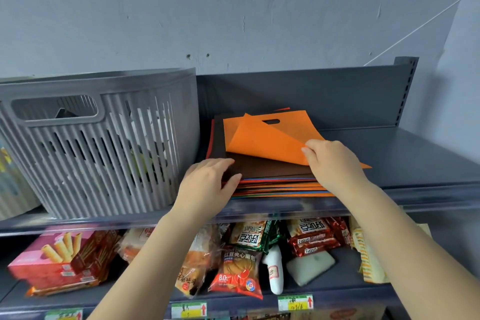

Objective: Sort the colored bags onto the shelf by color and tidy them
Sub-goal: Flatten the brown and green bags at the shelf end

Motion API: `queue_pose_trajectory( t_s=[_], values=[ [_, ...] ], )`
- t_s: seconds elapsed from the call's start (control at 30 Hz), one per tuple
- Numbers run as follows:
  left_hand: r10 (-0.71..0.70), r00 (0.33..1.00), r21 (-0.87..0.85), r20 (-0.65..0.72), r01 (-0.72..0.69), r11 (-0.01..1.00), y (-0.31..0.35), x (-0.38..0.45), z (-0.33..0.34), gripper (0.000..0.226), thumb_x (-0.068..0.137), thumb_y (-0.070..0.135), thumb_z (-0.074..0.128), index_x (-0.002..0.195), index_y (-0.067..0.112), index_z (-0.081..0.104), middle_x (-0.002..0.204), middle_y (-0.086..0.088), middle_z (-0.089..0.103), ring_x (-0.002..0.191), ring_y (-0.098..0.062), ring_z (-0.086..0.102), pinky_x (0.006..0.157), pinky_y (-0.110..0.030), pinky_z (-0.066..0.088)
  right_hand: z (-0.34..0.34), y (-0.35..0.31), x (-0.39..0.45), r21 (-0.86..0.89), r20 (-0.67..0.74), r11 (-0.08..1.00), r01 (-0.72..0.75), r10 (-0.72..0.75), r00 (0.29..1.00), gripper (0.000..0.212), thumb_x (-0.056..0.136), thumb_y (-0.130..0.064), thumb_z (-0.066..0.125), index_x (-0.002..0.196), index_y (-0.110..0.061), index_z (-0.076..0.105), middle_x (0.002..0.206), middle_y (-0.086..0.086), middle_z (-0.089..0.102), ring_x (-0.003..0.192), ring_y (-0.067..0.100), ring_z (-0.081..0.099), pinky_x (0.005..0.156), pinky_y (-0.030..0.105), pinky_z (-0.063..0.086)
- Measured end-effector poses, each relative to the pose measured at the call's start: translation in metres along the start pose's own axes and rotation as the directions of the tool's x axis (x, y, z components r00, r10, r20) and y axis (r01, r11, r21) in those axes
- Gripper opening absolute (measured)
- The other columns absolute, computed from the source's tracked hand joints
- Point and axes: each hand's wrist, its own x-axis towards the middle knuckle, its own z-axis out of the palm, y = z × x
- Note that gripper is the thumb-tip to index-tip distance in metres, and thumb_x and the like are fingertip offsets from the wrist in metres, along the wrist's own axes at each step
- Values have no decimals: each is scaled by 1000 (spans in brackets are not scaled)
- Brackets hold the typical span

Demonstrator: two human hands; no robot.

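The stack (pixel 275 186) sits at the shelf's (pixel 415 158) front edge. Left hand (pixel 207 184) presses its near-left corner, fingers straight. Right hand (pixel 333 163) pinches the orange bag's (pixel 262 138) folded-up corner; a sharp tug could drag the brown bag (pixel 262 167) and topple the stack off the front.

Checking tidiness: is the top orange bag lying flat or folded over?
Folded over: the orange bag has its near corner turned back, pinched by the right hand.
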Motion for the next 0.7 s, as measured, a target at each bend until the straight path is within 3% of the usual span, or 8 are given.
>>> queue_pose_trajectory(
  t_s=[0.1,0.2,0.33,0.47,0.57,0.7],
  values=[
    [45,998,6,44,-45,999,2,-4,3,59,86,50,34,126,15,59,125,-1,62,118,-19,55,101,-35,37,-4,3,-4,-23,-10,1000,-11,11,1000,36,102,-27,35,66,-23,36,58,-7,39,58,16,43,46,24,22],
    [79,997,6,11,-79,997,0,-8,2,52,85,45,41,120,14,65,117,-3,67,111,-22,60,95,-38,43,-10,3,-10,-56,-18,998,-3,2,1000,25,102,-27,34,80,-20,43,64,-7,42,66,17,46,46,21,22],
    [130,991,-58,-22,-131,990,-1,-11,-4,42,86,36,44,111,15,70,106,-2,71,102,-23,65,87,-39,50,-17,0,-17,-71,-37,997,14,-17,999,24,102,-28,34,81,-20,43,67,-6,45,67,18,46,47,21,22],
    [69,994,-74,-79,-75,994,1,-11,-10,30,98,29,45,112,19,68,99,-3,71,92,-23,64,76,-32,49,-21,1,-23,-64,-62,998,23,-27,998,25,102,-28,34,81,-20,45,62,-8,42,65,18,47,46,22,21],
    [4,991,-81,-135,-15,997,4,-11,-16,26,99,24,45,114,19,66,97,-1,70,88,-23,63,70,-30,47,-27,2,-26,-43,-89,999,29,-33,996,24,102,-28,35,87,-20,52,70,-4,51,66,17,47,47,21,22],
    [-3,973,-122,-230,-26,992,6,-11,-25,23,98,22,48,107,16,69,90,-2,71,80,-26,65,65,-31,48,-35,4,-31,4,-110,998,60,-59,992,26,101,-29,37,91,-19,59,66,-7,50,65,17,49,48,22,24]
  ],
)
